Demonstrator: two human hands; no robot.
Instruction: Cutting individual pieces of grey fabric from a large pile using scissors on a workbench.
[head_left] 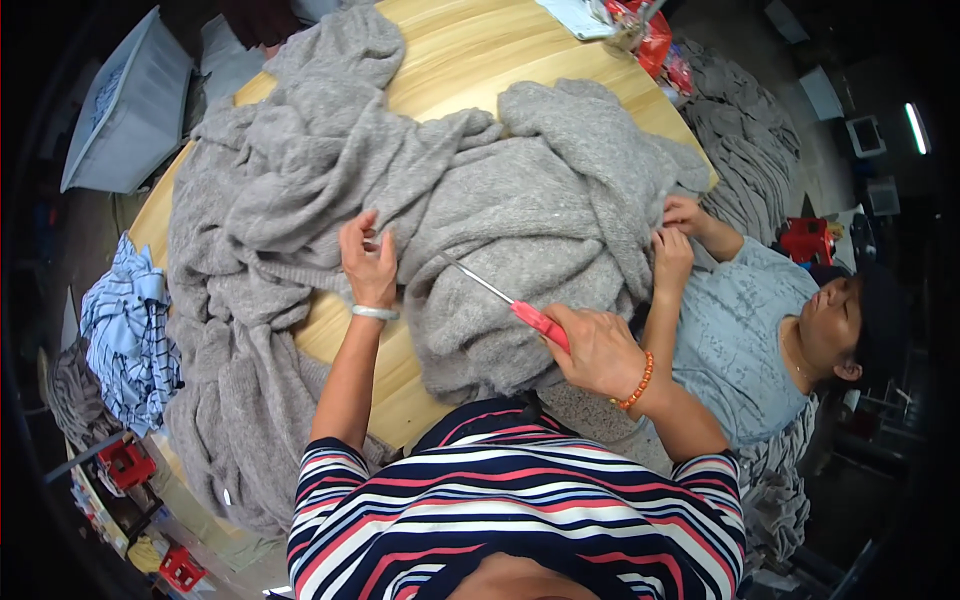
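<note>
Head view: your left hand presses flat, fingers spread, on the grey knit heaped across the surface. Your right hand grips red-handled scissors, tips at the fabric. Trimming appears underway; steady the cloth before any cut.

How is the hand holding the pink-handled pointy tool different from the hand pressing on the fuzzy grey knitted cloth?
The right hand is closed around the pink-handled metal tool; the left hand lies flat with fingers spread on the grey knitted cloth. The right hand's wrist has an orange bead bracelet; the left hand's wrist has a plain silver bangle. Both hands rest on the same cloth.
</note>
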